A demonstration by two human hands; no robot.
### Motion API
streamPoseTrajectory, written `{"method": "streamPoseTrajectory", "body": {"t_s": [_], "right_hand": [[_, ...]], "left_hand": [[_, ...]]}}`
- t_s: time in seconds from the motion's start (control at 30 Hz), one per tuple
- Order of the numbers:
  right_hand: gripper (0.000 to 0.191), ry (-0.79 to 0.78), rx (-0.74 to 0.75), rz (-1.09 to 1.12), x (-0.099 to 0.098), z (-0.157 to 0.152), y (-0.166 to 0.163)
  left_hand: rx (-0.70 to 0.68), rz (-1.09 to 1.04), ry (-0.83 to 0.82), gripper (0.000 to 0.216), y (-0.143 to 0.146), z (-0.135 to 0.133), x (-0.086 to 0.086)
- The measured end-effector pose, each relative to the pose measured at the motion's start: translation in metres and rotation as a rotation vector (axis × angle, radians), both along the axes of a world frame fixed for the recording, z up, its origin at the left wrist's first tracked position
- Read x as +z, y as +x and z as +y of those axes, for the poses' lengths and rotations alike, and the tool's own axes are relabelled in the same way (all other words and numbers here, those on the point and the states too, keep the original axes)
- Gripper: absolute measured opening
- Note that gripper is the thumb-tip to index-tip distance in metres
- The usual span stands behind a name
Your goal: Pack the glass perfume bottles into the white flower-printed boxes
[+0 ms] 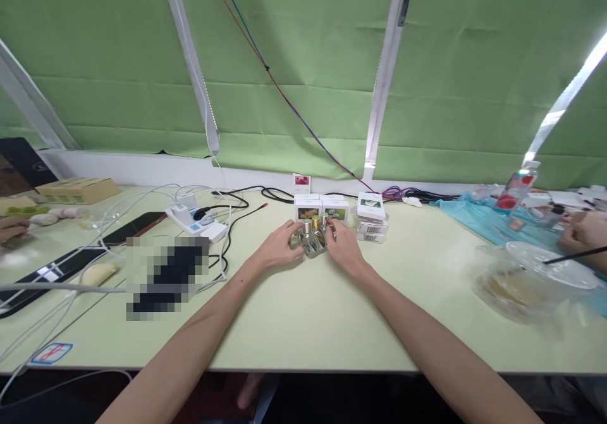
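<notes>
A tight group of small clear glass perfume bottles stands near the middle of the table, with silver and gold caps. My left hand grips the group from the left, its fingertips on the silver-capped bottle and its thumb low in front. From the other side my right hand curls its fingers against the rightmost bottle, hiding part of it. Right behind the bottles are two white boxes with flower pictures, a left box and a right box. A stack of white boxes sits to the right.
A power strip with plugs and tangled cables lies left, near dark phone-like devices and a cardboard box. On the right are a lidded plastic bowl, blue plastic sheet and a bottle. Other people's hands show at both edges.
</notes>
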State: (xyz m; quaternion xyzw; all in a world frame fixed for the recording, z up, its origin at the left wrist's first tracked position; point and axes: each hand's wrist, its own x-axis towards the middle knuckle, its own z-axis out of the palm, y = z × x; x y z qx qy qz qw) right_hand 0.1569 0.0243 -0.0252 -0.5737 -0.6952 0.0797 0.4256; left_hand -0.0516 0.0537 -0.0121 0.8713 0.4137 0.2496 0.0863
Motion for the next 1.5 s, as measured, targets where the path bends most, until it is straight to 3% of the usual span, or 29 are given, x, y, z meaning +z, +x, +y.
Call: {"method": "streamPoseTrajectory", "body": {"t_s": [1.2,1.5], "right_hand": [[0.04,0.02,0.079,0.101,-0.0066,0.0076,0.0049],[0.043,-0.013,0.146,0.167,-0.0057,0.0081,0.007]], "left_hand": [[-0.012,-0.005,-0.032,0.047,0.0017,-0.0025,0.0037],[-0.008,-0.017,-0.052,0.072,-0.0015,-0.0025,0.0059]]}}
